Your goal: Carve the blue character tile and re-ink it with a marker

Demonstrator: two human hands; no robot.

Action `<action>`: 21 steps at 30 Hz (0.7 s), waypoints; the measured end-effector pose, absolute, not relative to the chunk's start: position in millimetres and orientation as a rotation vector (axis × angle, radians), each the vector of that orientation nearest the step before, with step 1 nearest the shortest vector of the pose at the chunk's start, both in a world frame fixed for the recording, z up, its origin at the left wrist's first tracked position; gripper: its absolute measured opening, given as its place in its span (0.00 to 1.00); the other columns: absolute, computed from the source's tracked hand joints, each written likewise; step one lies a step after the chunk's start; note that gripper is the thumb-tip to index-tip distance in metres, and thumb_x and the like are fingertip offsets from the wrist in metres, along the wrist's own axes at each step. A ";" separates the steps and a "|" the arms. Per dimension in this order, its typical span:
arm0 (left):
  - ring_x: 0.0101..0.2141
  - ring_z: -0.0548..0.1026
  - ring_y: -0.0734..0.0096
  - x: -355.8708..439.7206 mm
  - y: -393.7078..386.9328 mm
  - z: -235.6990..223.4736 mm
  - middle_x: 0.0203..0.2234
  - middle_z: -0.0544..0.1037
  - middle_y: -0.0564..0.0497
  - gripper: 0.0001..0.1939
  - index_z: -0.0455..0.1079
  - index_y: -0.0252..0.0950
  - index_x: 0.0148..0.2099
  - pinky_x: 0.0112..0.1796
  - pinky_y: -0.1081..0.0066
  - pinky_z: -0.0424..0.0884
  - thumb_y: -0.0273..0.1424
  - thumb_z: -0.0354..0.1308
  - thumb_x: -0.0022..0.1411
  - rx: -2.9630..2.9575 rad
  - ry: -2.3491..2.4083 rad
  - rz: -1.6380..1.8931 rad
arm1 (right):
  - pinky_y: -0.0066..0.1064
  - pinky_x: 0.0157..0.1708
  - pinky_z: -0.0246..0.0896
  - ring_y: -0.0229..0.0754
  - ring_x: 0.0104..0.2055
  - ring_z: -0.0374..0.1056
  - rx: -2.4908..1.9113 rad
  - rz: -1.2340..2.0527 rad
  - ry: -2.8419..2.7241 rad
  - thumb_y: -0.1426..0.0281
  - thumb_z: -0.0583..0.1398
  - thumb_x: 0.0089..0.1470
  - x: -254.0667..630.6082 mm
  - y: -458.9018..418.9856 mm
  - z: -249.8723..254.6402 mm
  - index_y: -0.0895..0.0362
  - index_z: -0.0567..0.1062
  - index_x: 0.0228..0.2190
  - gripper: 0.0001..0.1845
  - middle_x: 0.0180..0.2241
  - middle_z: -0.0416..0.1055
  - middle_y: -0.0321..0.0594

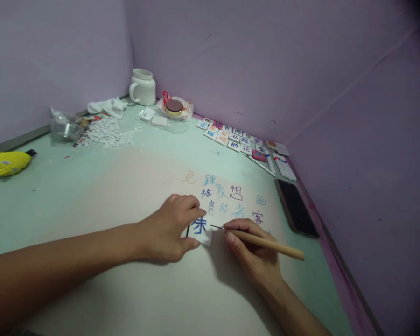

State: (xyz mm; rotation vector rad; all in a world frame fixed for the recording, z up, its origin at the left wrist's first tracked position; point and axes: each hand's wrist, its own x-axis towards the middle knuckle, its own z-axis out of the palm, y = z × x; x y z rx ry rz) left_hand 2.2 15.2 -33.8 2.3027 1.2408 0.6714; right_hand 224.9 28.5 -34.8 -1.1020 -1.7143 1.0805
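Observation:
My left hand (180,228) grips a small white tile (206,238) by its edges, thumb on the near side and fingers on the far side. A dark blue Chinese character is on the tile's face, partly covered by my fingers. In my right hand (254,247) is a thin pointed tool with a light wooden handle (276,244), held like a pen. Its fine dark tip points left, close to the tile's right edge; whether it touches cannot be made out. Both hands are over a large pale sheet (133,289) with coloured handwritten characters on its far right part.
Several character tiles (234,137) lie in rows along the right wall, with white markers (283,166) and a black phone (296,207) nearer. Farther back are a white mug (143,87), a round compact (174,107), white scraps (103,133), a plastic bag (66,128) and a yellow pouch (7,163).

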 end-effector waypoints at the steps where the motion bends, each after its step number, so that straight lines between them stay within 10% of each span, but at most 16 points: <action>1: 0.42 0.68 0.57 2.1 15.0 -33.4 0.41 0.69 0.45 0.20 0.67 0.35 0.48 0.46 0.55 0.65 0.28 0.60 0.51 2.301 1.242 0.667 | 0.26 0.18 0.55 0.35 0.20 0.61 -1.131 1.102 -1.657 0.62 0.66 0.49 224.1 27.5 -34.5 0.52 0.78 0.29 0.07 0.20 0.70 0.33; 21: 0.44 0.68 0.56 0.7 13.9 -34.9 0.43 0.69 0.44 0.22 0.66 0.34 0.52 0.47 0.55 0.65 0.29 0.60 0.53 2.293 1.236 0.717 | 0.29 0.25 0.62 0.39 0.27 0.69 -0.926 0.969 -1.957 0.68 0.62 0.54 220.0 33.4 -27.0 0.52 0.79 0.33 0.05 0.27 0.76 0.36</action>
